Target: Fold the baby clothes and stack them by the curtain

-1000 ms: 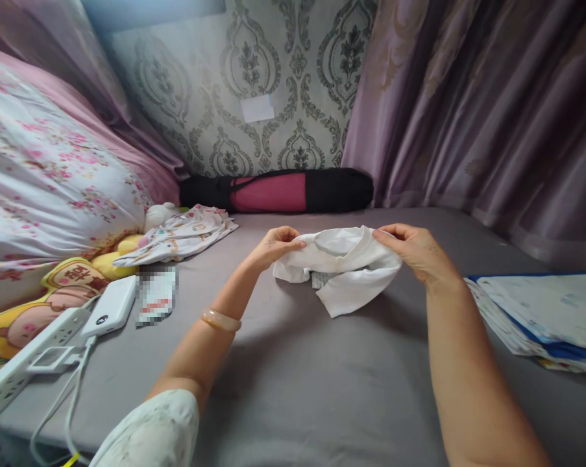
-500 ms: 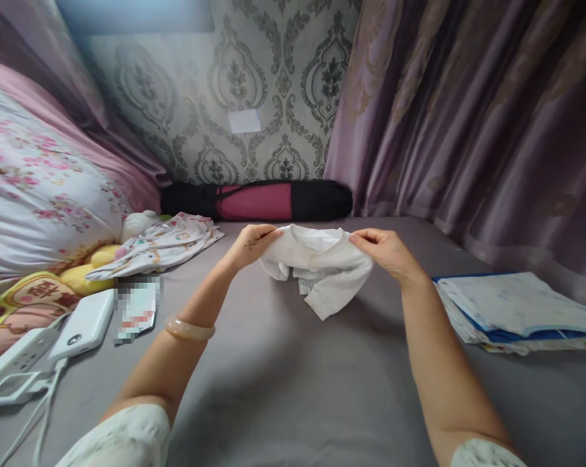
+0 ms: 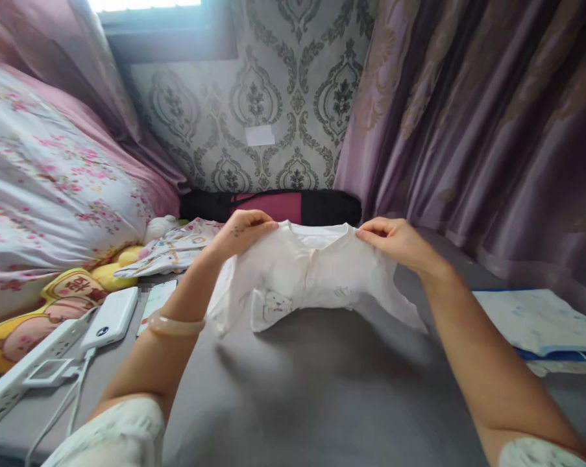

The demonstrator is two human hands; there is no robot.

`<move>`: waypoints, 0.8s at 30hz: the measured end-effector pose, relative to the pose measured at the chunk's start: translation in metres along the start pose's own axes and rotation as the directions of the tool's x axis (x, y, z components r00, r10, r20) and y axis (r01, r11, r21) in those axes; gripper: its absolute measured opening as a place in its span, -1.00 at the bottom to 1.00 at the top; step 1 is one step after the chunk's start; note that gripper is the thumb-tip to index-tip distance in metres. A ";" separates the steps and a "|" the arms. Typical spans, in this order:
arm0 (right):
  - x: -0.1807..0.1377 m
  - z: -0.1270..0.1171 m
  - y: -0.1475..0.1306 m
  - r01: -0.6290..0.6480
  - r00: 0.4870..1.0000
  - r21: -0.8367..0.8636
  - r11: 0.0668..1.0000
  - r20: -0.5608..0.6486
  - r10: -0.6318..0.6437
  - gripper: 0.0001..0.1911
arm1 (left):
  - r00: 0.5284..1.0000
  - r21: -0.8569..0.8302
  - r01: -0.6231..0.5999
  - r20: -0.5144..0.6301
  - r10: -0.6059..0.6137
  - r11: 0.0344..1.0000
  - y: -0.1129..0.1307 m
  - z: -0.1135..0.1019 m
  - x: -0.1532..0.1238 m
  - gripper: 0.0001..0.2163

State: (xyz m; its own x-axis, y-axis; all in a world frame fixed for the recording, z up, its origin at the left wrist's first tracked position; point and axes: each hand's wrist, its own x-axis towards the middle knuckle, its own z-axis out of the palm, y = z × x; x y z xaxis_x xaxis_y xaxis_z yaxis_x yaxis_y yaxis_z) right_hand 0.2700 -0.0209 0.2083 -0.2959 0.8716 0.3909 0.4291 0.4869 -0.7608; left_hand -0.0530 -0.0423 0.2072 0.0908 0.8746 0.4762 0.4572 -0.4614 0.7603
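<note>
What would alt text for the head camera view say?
A person's left hand and right hand hold a small white long-sleeved shirt by its shoulders over a gray sheet. A white power bank lies at left, folded fabric at right.

The left forearm (image 3: 146,363) covers part of a flat, pale item (image 3: 154,301), and the left hand (image 3: 241,232) hides the far end of a patterned cloth (image 3: 176,250). The top edge cuts off the window (image 3: 161,16), the left edge the power strip (image 3: 44,363) and floral bedding (image 3: 44,181), the right edge a stack of clothes (image 3: 536,318), the bottom both sleeves (image 3: 122,431). On the white shirt (image 3: 322,272), a small mark is too blurred to make out.
</note>
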 end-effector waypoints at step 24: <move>0.050 -0.007 0.018 0.161 0.977 -0.015 0.987 -0.139 -0.162 -0.59 | 0.988 -0.116 -0.057 -0.153 0.039 0.992 -0.015 0.016 0.050 -0.71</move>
State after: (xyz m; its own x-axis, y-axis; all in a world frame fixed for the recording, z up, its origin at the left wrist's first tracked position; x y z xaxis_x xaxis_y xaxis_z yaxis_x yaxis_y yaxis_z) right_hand 0.2683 0.0318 0.2179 -0.2401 0.7808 0.5768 0.3881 0.6218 -0.6802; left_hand -0.0411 0.0109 0.2124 -0.0277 0.8232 0.5671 0.3454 -0.5245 0.7782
